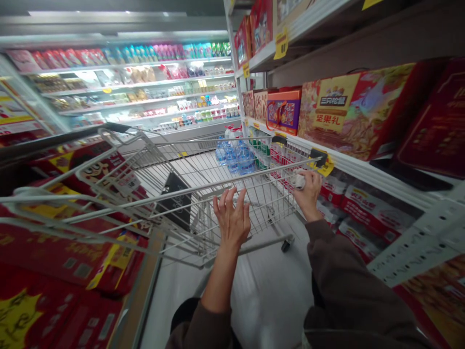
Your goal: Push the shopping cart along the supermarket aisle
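A wire shopping cart [254, 174] stands across the aisle in front of me, and its basket holds nothing that I can see. My left hand [232, 218] is at the near side of the cart, fingers apart and bent towards the wires. Whether its fingertips touch the wires I cannot tell. My right hand [309, 193] is closed around a small crumpled white wad [299, 181], close to the cart's front right corner. What the wad is made of is not clear. A black panel [175, 201] is fixed inside the cart.
At right, a shelf [352, 160] carries gift boxes [348, 106] above shrink-wrapped bottle packs. Red boxes [72, 242] are stacked at left. Large blue water bottles [240, 157] stand on the floor beyond the cart. A lit refrigerated display [145, 92] spans the back.
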Demonstrator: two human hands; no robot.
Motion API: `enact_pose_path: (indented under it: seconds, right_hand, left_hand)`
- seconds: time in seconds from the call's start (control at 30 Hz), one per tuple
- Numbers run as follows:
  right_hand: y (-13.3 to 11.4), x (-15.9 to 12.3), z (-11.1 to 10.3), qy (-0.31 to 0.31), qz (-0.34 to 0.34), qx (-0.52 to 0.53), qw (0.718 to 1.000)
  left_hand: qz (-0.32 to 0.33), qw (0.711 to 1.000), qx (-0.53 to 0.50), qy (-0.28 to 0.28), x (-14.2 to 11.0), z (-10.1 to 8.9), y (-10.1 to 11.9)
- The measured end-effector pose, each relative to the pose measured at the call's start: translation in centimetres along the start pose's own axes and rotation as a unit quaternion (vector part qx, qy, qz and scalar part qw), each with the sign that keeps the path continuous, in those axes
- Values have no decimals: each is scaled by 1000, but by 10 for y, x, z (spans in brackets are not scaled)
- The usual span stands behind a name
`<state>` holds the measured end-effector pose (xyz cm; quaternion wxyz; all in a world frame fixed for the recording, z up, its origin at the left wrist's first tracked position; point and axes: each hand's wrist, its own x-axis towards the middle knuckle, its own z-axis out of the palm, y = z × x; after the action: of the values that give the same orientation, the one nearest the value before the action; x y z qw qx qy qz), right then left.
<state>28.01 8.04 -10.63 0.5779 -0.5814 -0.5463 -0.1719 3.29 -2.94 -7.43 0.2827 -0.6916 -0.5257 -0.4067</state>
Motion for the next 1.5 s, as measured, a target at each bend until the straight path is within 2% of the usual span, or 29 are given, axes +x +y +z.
enact_pose_path:
  seconds: [0.07,0.17,0.37,0.5,0.6,0.73,0.87,0.93,1.0,1.07,1.2,1.27,1.37,1.5]
  right_hand:
    - [4,1,3,-1,5,3,1000]
    - [-7,-2,5,6,10,14,1000]
    - [-63,-24,5,26,13,64,998]
    - [-101,-42,3,-5,-15,112,994]
    - [-116,-53,1,-32,-44,138,989]
    - [-109,-53,-2,-79,-134,136,979]
    - [-71,-35,-5,-101,-250,87,959]
    - [-45,-24,-5,-96,-267,57,957]
    - [-21,-16,-4,-86,-226,38,970]
    - [-2,-11,-1,-69,-142,35,987]
    - [13,-11,10,-16,18,63,998]
    - [7,-15,14,0,57,75,996]
    - [-18,-25,17,13,77,93,993]
    - [-68,-48,15,12,42,118,992]
  left_hand:
    - [-4,1000,2,0,1,0,-2]
    - [-5,1000,10,4,1,0,-2]
    - [-44,998,33,15,2,1,5]
    - [-91,996,16,-6,5,1,13]
    - [-104,994,18,-6,6,1,15]
    - [-107,994,32,6,6,2,14]
    - [-93,995,43,15,5,4,7]
    - [-87,995,44,16,5,5,4]
    - [-85,996,39,13,5,6,3]
    - [-89,996,31,5,5,7,3]
    - [-92,995,32,11,6,9,7]
    - [-91,995,42,27,5,11,10]
    - [-101,994,43,28,5,13,13]
    - [-132,990,48,8,9,11,22]
